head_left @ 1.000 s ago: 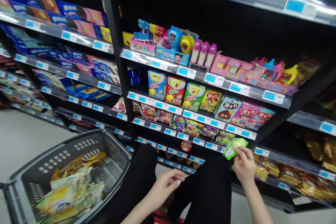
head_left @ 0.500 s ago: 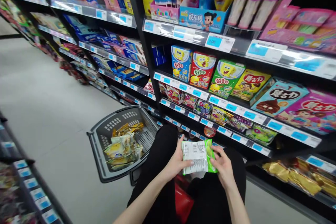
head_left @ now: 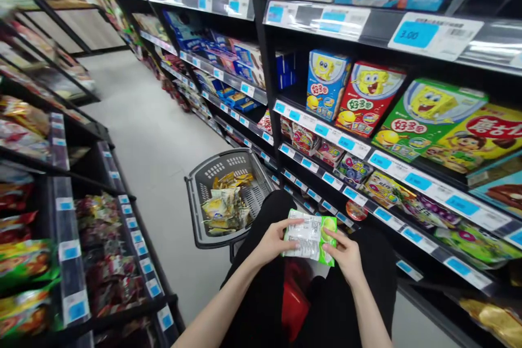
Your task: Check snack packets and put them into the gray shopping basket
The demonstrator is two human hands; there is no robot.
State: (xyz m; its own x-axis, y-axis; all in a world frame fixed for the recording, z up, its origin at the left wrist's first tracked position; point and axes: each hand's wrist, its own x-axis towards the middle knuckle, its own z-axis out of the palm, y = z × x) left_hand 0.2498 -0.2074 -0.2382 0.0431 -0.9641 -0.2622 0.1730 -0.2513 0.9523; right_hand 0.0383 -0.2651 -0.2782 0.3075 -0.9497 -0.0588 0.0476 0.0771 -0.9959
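Between my two hands is a small green and white candy bag (head_left: pixel 308 236), its printed white side facing up, held above my lap. My left hand (head_left: pixel 274 240) pinches the bag's left end, thumb and fingers lying over it. The green right end is gripped by my right hand (head_left: pixel 343 251). Beside my left knee stands a grey shopping basket (head_left: pixel 196 215) on the floor. Several snack packets (head_left: pixel 224 204) lie inside it, yellow-gold and pale ones. A red thing (head_left: pixel 294 299), partly hidden, shows between my legs.
On the right, black shelves carry cartoon snack boxes (head_left: pixel 369 98) and a lower row of candy bags (head_left: pixel 383 187). At the left stand bins of wrapped sweets (head_left: pixel 108 250) and packets (head_left: pixel 26 266). Grey aisle floor (head_left: pixel 153 157) runs between them, beyond the basket.
My view has swung left, bringing the left-hand bins and the far aisle into sight. My left fingers have shifted onto the bag's upper face. Both hands keep hold of the bag.
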